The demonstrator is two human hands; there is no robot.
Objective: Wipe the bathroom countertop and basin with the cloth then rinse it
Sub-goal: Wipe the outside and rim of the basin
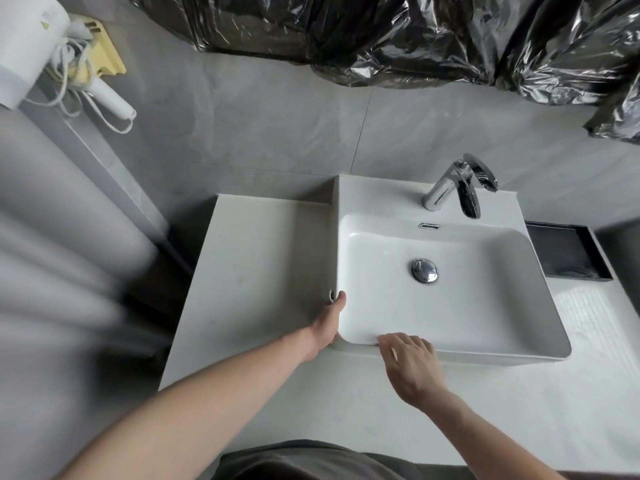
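Grey tiled walls stand behind a pale desk (pixel 263 258) that carries a white rectangular basin (pixel 485 299). The long axis of the basin runs from left to right, a little turned, and its far rim bears a chrome faucet (pixel 450 188) whose spout points toward the person, over the bowl. A chrome drain plug (pixel 424 270) sits in the middle of the bowl. The left hand (pixel 329 323) lies against the left outer wall of the basin near its front corner, thumb on the rim; a small white bit shows at its fingertips, perhaps the cloth, but I cannot tell, nor whether this grip is pressed together or spread. The right hand (pixel 412 368) rests on the front rim of the basin, fingers relaxed and slightly spread, holding nothing. Right of the basin stands a black tray (pixel 568 251). Crumpled black plastic sheet (pixel 415 36) hangs above the basin.
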